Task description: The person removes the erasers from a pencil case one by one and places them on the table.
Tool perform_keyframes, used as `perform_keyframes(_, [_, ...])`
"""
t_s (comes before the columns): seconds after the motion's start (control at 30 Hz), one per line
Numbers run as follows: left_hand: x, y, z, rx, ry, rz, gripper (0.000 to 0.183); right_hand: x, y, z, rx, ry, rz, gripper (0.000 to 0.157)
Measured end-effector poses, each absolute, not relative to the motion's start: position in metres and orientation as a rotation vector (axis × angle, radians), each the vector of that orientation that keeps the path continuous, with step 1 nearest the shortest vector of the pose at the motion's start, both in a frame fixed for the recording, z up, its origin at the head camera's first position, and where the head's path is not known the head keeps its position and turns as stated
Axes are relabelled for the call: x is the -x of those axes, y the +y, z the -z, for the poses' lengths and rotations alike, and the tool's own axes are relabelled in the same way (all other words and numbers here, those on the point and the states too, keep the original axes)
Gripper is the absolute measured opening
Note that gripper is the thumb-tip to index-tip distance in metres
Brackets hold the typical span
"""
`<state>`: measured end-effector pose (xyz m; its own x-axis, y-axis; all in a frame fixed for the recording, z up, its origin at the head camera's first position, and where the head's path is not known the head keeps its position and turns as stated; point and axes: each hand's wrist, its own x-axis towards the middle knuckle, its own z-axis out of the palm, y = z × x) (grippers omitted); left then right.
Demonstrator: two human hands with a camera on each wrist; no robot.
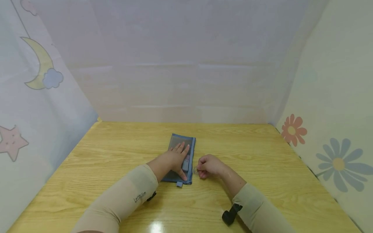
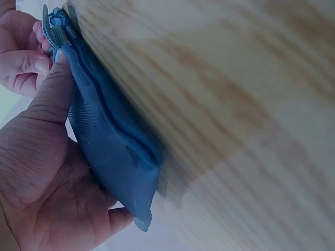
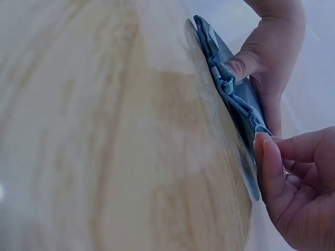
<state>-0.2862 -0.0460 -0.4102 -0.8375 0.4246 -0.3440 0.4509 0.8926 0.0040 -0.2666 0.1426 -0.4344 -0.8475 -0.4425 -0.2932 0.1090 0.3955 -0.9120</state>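
Note:
A blue mesh zipper pouch lies flat on the wooden table, its zipper edge toward the right and a small fabric tab at the near end. Greyish and pinkish contents show through the mesh beside the left hand. My left hand rests spread on the pouch, thumb near the zipper. Beside the zipper edge, my right hand pinches the zipper pull, a small pale loop mostly hidden by the fingers. In the right wrist view the pinching fingertips are right at the zipper.
The wooden table spreads around the pouch. A pale back wall rises at its far edge, with printed sheets bearing a moon on the left and flowers on the right. Each sleeve carries a black wrist mount.

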Motion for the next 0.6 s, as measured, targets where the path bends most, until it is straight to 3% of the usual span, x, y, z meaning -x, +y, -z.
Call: perform_keyframes(0.6, [0.284,-0.045,0.407,-0.641,2.724,0.112,0.137,0.281,0.138,0.438,0.123,2.298,1.516,0.014])
